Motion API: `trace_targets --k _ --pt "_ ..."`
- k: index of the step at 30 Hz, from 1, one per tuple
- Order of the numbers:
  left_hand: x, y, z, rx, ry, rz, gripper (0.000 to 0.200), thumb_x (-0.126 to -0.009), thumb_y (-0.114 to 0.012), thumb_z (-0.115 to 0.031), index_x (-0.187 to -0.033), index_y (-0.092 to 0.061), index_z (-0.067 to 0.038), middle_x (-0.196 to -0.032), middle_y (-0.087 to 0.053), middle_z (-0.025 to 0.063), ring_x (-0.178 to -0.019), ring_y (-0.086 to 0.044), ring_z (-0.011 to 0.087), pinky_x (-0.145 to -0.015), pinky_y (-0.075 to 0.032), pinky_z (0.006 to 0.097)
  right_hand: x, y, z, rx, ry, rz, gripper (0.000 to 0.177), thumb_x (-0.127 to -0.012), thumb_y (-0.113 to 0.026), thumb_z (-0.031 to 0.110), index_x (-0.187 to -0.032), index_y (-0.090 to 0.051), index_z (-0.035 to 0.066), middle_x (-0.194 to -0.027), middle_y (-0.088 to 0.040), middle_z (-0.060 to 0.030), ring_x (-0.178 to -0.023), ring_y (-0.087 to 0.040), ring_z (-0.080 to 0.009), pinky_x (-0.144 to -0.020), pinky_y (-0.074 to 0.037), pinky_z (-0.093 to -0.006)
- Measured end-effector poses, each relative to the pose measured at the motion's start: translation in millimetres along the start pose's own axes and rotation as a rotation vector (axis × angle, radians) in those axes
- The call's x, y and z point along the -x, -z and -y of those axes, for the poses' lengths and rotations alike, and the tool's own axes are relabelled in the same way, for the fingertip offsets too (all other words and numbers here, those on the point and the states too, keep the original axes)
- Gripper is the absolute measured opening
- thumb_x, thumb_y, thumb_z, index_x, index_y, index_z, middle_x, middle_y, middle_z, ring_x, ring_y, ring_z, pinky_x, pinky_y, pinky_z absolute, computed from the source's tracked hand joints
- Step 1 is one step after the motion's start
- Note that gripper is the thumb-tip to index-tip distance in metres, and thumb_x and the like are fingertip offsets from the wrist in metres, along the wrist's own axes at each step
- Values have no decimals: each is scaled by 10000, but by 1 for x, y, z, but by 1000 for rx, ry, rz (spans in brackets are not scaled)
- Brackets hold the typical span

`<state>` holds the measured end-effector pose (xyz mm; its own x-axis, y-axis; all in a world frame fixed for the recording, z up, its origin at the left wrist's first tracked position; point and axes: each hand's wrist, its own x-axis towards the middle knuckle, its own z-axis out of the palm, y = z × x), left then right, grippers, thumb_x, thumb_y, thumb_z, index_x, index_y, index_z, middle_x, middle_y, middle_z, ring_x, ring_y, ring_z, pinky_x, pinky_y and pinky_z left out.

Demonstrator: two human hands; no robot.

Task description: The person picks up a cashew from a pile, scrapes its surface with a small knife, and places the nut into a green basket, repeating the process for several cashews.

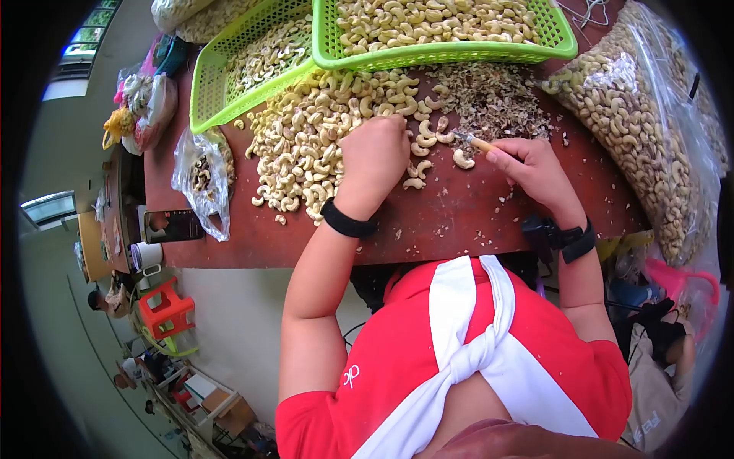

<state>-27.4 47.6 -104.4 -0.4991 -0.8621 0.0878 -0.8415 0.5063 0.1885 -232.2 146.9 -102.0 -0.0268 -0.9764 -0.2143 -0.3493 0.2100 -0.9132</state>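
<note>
A spread heap of cashews (298,145) covers the middle of the red table (306,249). My left hand (375,157) rests at the heap's right edge with its fingers curled closed; what they hold, if anything, is hidden. My right hand (527,170) is closed on a small knife (478,142) with a light handle, its tip pointing left toward a few loose cashews (428,138). One cashew (463,159) lies just below the blade. Beyond the knife is a pile of brown skin flakes (493,99).
Green baskets (451,53) of cashews stand at the back. A large clear bag of cashews (634,115) is at right. At left are a small plastic bag (202,180), a phone (174,226) and a mug (145,256). Another person (661,375) sits at lower right.
</note>
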Motion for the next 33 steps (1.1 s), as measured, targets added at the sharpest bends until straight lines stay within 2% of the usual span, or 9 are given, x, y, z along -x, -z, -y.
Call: trace_targets --k 7,20,22,24,27,28,30,32,33 --pt "2 5 3 87 31 19 194 -664 -606 -155 -844 -638 -89 -686 -603 115 -669 -587 285 -612 -467 360 0 -2 -2 -11 -16 17 217 -810 -555 216 -847 -620 12 -514 -474 14 -473 -425 -33 -435 -343 -220" --pt "-2 -8 1 83 -86 66 92 -732 -537 -149 -744 -597 -80 -638 -574 129 -646 -573 306 -560 -457 394 2 -4 4 1 -3 71 226 -804 -554 203 -882 -620 2 -545 -494 1 -484 -446 -45 -446 -362 -222" --pt "4 4 3 134 -108 -32 92 -744 -564 -143 -755 -592 -55 -571 -553 104 -559 -570 238 -503 -441 342 1 -3 2 -26 -16 54 223 -806 -551 194 -884 -617 -3 -552 -493 0 -485 -443 -44 -448 -364 -219" --pt "11 25 7 662 103 -80 115 -754 -597 -139 -759 -584 -25 -533 -519 24 -482 -495 108 -452 -395 251 0 -1 -1 -18 -12 33 222 -814 -545 193 -887 -616 -3 -553 -485 10 -485 -436 -39 -447 -362 -214" --pt "32 66 11 1410 292 -419 125 -806 -535 -101 -912 -528 -35 -627 -489 -29 -446 -398 34 -380 -309 169 2 0 -3 -77 -13 -15 222 -830 -533 195 -893 -614 -2 -557 -466 34 -484 -416 -27 -441 -350 -202" --pt "38 83 10 1421 191 -647 109 -815 -506 -77 -911 -500 -25 -627 -472 -20 -421 -370 25 -354 -266 142 1 0 -3 -143 -12 -40 223 -839 -528 199 -895 -612 0 -559 -455 48 -483 -404 -20 -434 -340 -196" --pt "40 116 7 1265 -81 -1095 102 -822 -477 -68 -900 -492 -3 -650 -473 8 -400 -353 32 -351 -270 158 -2 0 -6 -164 16 -59 227 -843 -528 206 -894 -611 1 -561 -447 57 -483 -394 -14 -429 -328 -192" --pt "31 149 14 1018 -387 -1243 165 -816 -483 -104 -932 -489 12 -694 -485 46 -465 -417 63 -407 -339 179 1 -1 -7 -175 17 -73 230 -846 -528 212 -893 -611 3 -564 -439 65 -483 -384 -8 -423 -317 -188" --pt "14 160 34 739 -276 -1213 225 -812 -515 -155 -952 -487 20 -747 -498 76 -534 -459 96 -463 -380 201 2 -2 -3 -169 30 -84 234 -844 -532 218 -892 -610 3 -564 -438 66 -483 -380 -6 -422 -312 -187"
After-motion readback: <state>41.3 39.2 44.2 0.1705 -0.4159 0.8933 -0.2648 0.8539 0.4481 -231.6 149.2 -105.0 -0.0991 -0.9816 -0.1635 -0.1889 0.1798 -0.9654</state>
